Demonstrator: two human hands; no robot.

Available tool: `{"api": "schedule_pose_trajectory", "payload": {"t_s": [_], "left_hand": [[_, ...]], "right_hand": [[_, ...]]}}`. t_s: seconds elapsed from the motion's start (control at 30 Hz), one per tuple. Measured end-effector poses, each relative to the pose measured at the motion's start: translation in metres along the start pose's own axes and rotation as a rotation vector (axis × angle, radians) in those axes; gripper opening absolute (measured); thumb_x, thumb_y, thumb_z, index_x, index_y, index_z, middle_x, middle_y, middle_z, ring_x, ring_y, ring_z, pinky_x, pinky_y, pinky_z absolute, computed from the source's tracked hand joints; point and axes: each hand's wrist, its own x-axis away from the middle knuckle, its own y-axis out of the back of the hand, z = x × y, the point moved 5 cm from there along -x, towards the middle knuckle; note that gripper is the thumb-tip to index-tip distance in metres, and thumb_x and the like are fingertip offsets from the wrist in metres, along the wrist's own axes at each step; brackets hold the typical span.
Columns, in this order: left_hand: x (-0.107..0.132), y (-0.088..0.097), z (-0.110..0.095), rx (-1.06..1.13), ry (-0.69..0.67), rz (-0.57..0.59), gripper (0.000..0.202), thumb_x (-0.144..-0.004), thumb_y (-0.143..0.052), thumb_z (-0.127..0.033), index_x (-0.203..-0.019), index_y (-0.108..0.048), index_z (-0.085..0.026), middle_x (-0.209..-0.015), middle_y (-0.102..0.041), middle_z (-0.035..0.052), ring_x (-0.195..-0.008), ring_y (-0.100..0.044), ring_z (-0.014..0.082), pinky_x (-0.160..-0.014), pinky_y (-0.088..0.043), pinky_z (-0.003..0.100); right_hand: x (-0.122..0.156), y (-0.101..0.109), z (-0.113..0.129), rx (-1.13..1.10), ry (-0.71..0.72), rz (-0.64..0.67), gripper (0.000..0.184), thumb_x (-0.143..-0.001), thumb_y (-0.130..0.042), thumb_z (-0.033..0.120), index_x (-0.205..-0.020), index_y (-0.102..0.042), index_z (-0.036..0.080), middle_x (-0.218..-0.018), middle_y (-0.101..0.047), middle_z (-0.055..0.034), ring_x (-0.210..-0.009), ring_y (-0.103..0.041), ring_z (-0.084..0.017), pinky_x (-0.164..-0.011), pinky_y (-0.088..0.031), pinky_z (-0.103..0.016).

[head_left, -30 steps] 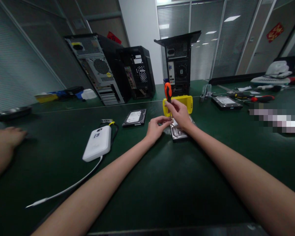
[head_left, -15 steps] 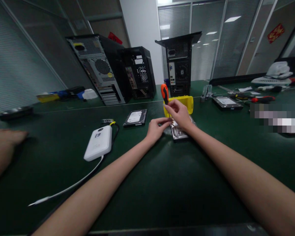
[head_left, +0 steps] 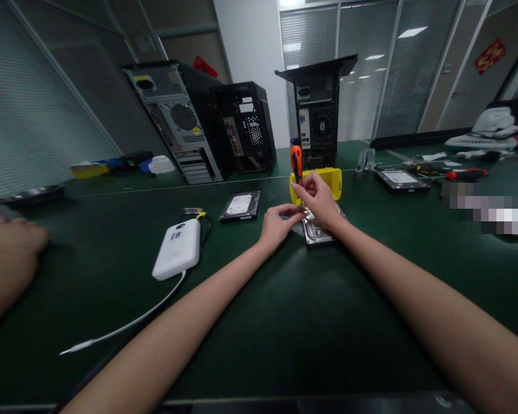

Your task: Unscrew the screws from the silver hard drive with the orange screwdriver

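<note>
A screwdriver [head_left: 297, 164] with an orange and black handle stands nearly upright, gripped low by the fingers of my right hand [head_left: 320, 200]. Its tip meets the left side of a silver hard drive [head_left: 316, 234] lying on the green table. My left hand [head_left: 277, 225] is closed beside that same edge, thumb and fingertips drawn together at the screwdriver's lower end. Whatever those fingertips pinch is too small to make out. Directly behind the drive is an open yellow case [head_left: 335, 183], partly covered by my right hand.
A second hard drive [head_left: 240, 206] and a white device [head_left: 178, 250] with a cable lie left. Computer towers [head_left: 211, 121] stand behind. Another drive [head_left: 401, 179] and red-handled pliers [head_left: 468, 173] lie right. Another person's hand [head_left: 11, 259] rests at the left edge.
The screwdriver handle has tipped slightly right and is more upright. Both my hands stay at the drive. The other person's hand has shifted a little; the whole view has moved slightly.
</note>
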Motion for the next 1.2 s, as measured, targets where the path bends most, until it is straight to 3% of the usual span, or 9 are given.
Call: {"api": "schedule_pose_trajectory", "payload": {"t_s": [0.13, 0.27, 0.37, 0.6, 0.77, 1.2], "left_hand": [[-0.0007, 0.0005, -0.0004, -0.043, -0.013, -0.005, 0.026, -0.070, -0.071, -0.036, -0.084, -0.075, -0.015, -0.085, -0.073, 0.0086, -0.081, -0.066, 0.0217, -0.079, -0.050, 0.033], [-0.0012, -0.0004, -0.0025, -0.085, -0.036, 0.013, 0.024, -0.072, -0.070, -0.036, -0.084, -0.075, -0.015, -0.085, -0.074, 0.0083, -0.079, -0.067, 0.0221, -0.077, -0.051, 0.032], [-0.0005, -0.0009, -0.0048, -0.097, -0.050, 0.019, 0.024, -0.073, -0.069, -0.036, -0.085, -0.075, -0.016, -0.085, -0.074, 0.0082, -0.079, -0.067, 0.0220, -0.076, -0.051, 0.032], [0.0011, 0.0006, -0.0064, -0.097, -0.038, 0.000, 0.024, -0.073, -0.070, -0.036, -0.085, -0.075, -0.016, -0.086, -0.074, 0.0085, -0.079, -0.067, 0.0214, -0.075, -0.050, 0.032], [0.0002, 0.0002, -0.0039, -0.109, -0.058, 0.018, 0.026, -0.075, -0.068, -0.038, -0.087, -0.075, -0.016, -0.087, -0.074, 0.0082, -0.080, -0.066, 0.0216, -0.076, -0.050, 0.032], [0.0020, -0.0023, -0.0064, -0.056, -0.059, 0.019, 0.027, -0.073, -0.070, -0.036, -0.088, -0.073, -0.014, -0.087, -0.073, 0.0092, -0.082, -0.066, 0.0214, -0.078, -0.050, 0.032]], "right_hand": [[0.0009, -0.0007, -0.0009, -0.015, 0.006, -0.003, 0.033, -0.078, -0.061, 0.049, -0.076, -0.042, 0.022, -0.063, -0.043, 0.0045, -0.052, -0.040, -0.009, -0.050, -0.033, -0.023], [0.0021, -0.0021, 0.0004, -0.069, 0.023, 0.021, 0.030, -0.081, -0.058, 0.048, -0.093, -0.050, 0.021, -0.077, -0.058, -0.0008, -0.061, -0.054, -0.012, -0.058, -0.042, -0.026], [0.0027, -0.0019, 0.0028, -0.079, 0.018, 0.034, 0.036, -0.084, -0.052, 0.051, -0.099, -0.054, 0.019, -0.073, -0.060, -0.0007, -0.060, -0.056, -0.012, -0.060, -0.043, -0.026], [0.0026, -0.0024, 0.0055, -0.042, 0.052, 0.064, 0.040, -0.087, -0.046, 0.054, -0.087, -0.063, 0.018, -0.068, -0.059, -0.0011, -0.061, -0.054, -0.012, -0.061, -0.041, -0.026], [0.0018, -0.0023, 0.0024, -0.012, 0.033, 0.042, 0.039, -0.083, -0.051, 0.055, -0.075, -0.060, 0.018, -0.068, -0.060, -0.0017, -0.062, -0.055, -0.012, -0.059, -0.040, -0.026], [-0.0003, -0.0005, 0.0009, 0.033, 0.017, 0.007, 0.038, -0.077, -0.059, 0.055, -0.069, -0.057, 0.018, -0.060, -0.051, 0.0015, -0.055, -0.044, -0.010, -0.053, -0.033, -0.025]]}}
